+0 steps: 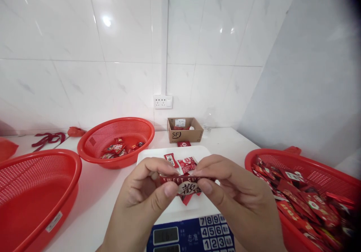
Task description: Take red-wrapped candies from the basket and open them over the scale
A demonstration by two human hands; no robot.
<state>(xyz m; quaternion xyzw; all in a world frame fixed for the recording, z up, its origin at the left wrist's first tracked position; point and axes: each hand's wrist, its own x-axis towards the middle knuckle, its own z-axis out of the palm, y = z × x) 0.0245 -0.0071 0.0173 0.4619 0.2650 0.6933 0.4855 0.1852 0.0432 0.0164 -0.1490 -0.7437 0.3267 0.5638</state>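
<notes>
My left hand (pixel 143 199) and my right hand (pixel 237 195) together pinch a small red packet (pixel 187 184) with white lettering, holding it just above the white pan (pixel 152 156) of a weighing scale. Thumbs press the packet's front and fingers curl behind it. Two more red sweet packets (pixel 183 163) lie on the pan behind my fingers. The scale's blue keypad panel (pixel 197 235) with number keys and a display sits below my hands.
A red mesh basket (pixel 310 169) at the right holds several red packets. Another red basket (pixel 93 143) at the back left holds a few sweets. A third red basket (pixel 34 192) stands at the near left. A small cardboard box (pixel 184 132) sits by the tiled wall.
</notes>
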